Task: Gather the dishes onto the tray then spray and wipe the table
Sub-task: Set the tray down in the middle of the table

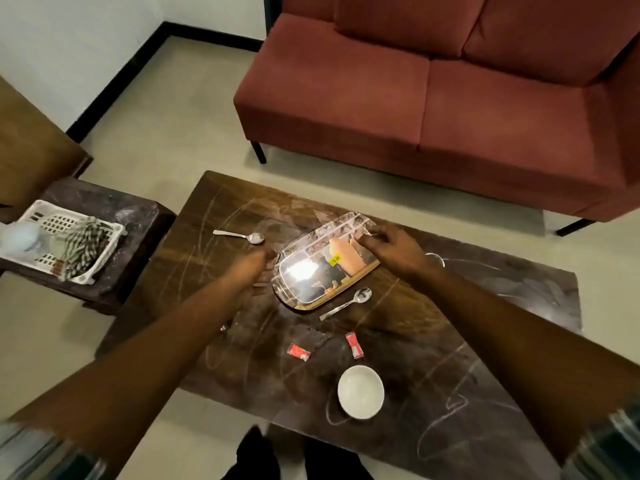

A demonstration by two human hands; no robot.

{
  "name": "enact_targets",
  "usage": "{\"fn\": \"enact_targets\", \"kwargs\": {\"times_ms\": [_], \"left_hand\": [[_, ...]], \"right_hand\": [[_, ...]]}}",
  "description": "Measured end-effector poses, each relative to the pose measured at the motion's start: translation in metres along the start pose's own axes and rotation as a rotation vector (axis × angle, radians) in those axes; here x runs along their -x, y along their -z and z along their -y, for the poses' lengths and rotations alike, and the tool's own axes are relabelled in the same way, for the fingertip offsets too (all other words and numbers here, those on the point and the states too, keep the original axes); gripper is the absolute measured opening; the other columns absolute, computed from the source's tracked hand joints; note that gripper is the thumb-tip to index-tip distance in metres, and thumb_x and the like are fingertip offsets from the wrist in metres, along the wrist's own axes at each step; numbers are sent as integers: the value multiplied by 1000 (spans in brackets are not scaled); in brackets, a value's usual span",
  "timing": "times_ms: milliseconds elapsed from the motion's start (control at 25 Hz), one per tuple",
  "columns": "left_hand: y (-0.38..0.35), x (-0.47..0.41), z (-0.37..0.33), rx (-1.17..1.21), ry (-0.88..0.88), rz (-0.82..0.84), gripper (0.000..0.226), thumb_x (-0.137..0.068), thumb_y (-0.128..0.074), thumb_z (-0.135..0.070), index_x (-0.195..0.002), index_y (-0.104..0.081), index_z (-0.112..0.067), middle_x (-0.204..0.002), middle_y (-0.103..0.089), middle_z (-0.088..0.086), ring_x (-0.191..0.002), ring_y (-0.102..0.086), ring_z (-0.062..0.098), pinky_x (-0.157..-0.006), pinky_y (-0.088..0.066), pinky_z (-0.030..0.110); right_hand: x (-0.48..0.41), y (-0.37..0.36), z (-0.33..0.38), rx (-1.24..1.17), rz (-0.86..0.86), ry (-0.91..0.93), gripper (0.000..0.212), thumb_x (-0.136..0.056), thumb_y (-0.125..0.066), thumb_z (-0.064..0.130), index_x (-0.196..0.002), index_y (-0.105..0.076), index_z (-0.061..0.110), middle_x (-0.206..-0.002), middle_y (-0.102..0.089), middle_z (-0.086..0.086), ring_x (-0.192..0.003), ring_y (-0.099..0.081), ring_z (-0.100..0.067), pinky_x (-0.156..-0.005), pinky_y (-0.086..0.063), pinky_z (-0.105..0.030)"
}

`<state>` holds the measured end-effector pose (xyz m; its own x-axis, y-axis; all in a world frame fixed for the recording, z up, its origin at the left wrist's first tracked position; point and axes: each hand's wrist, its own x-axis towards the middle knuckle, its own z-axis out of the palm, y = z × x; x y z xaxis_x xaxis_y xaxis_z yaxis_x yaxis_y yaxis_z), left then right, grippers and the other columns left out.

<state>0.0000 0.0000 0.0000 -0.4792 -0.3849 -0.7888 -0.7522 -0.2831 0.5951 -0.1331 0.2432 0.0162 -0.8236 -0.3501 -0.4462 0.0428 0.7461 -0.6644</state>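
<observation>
Tray (302,286), glossy, mirror-like, round-cornered

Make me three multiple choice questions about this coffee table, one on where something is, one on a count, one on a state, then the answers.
1. Where is the white bowl? A. On the tray B. On the table, near its front edge C. In the left hand
2. How many spoons lie on the table? A. One B. Two C. Four
3. Which dishes are on the tray? A. None yet B. The bowl C. Both spoons

Answers: 1 B, it stands on the table, apart from the tray. 2 B, one lies left of the tray, one by its near edge. 3 A, no dish lies on it; the left hand and right hand hold its ends.
</observation>
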Motion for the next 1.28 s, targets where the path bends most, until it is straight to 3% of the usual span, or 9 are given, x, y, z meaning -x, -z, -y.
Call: {"fn": "enact_targets", "kwargs": {"times_ms": [160,360,400,520,680,880,1000,1120,1280], "left_hand": [[-22,-69,51,126,151,-35,32,-105,-45,-29,-75,-54,-23,-51,-52,-8,-47,-40,10,-56,-32,25],[-40,-132,96,208,169,-243,6,-99,-63,-25,-99,-65,-19,-85,-63,4,-67,-50,14,-60,-42,26],[-41,-144,105,223,154,-260,15,-97,-65,-24,-109,-67,-15,-94,-69,7,-71,-55,14,-62,-46,27],[-46,-168,118,230,88,-290,18,-96,-62,-9,-113,-68,-8,-97,-73,12,-75,-66,21,-76,-60,38],[-51,-182,131,131,-11,-377,22,-94,-59,5,-98,-69,-13,-86,-73,8,-84,-70,29,-90,-62,60],[-50,-180,128,124,-115,-440,30,-95,-56,7,-117,-70,-8,-82,-70,1,-67,-62,15,-66,-54,28],[-44,-170,98,105,-201,-423,34,-93,-56,6,-118,-71,-12,-86,-72,-1,-74,-68,16,-63,-55,24],[-39,-162,65,62,-279,-407,41,-86,-59,-2,-120,-75,-15,-96,-79,4,-88,-77,27,-77,-66,42],[-46,-129,31,13,-380,-352,42,-80,-59,-12,-117,-78,-18,-98,-83,6,-84,-80,31,-76,-66,59]], "right_hand": [[-64,-16,-45,-7,15,-42,69,-97,-64,64,-149,-60,19,-150,-62,-4,-132,-61,-23,-106,-50,-38],[-135,-45,-87,-20,-26,-94,68,-95,-73,54,-151,-54,23,-146,-59,0,-129,-59,-22,-100,-46,-31],[-147,-47,-92,-1,-66,-107,72,-91,-77,54,-151,-53,23,-149,-58,-4,-132,-59,-26,-103,-48,-33],[-182,-56,-111,52,-161,-161,75,-84,-79,49,-150,-53,24,-147,-61,-9,-130,-62,-33,-107,-54,-44],[-209,-62,-118,70,-146,-233,43,-88,-71,28,-129,-72,18,-120,-77,-10,-106,-75,-32,-94,-63,-45],[-214,-57,-130,27,-242,-234,31,-102,-66,22,-131,-75,22,-126,-77,-5,-110,-73,-24,-93,-61,-33],[-198,-41,-131,-92,-298,-227,28,-101,-69,18,-127,-76,20,-127,-76,-2,-114,-72,-22,-99,-62,-39],[-168,-19,-129,-206,-377,-254,20,-101,-68,11,-116,-78,20,-114,-78,1,-103,-75,-18,-90,-65,-39],[-111,14,-141,-349,-445,-282,17,-96,-73,10,-95,-78,26,-102,-81,1,-90,-79,-17,-79,-68,-40]]}}
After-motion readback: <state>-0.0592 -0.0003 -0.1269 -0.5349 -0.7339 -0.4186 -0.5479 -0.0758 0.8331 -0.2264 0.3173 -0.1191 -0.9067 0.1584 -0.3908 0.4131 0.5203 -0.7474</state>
